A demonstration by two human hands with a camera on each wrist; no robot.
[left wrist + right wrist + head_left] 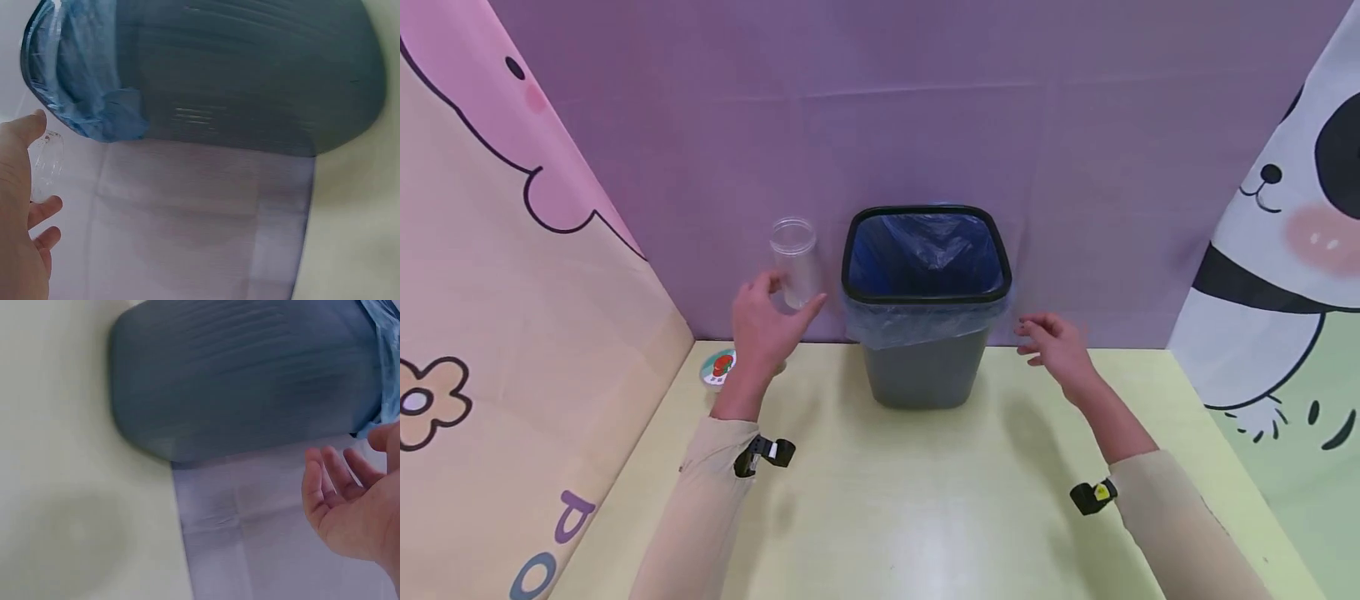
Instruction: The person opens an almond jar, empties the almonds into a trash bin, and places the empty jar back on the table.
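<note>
Clear plastic cup (795,262) is held upright above the table (925,508), pinched between thumb and fingers of the left hand (767,325), just left of the grey bin (925,367); the bin, lined with a blue bag (925,250), stands against the purple backdrop between both hands; the right hand (1054,343) hovers beside the bin's right side, fingers loosely spread, holding nothing; a round lid (718,367) lies on the table under the left hand.

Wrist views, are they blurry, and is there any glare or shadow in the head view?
Left wrist view: the bin is soft and streaked, the clear cup faint against the left hand. Right wrist view: similar blur. Head view: sharp, glare on the table, soft shadows beneath both arms.
</note>
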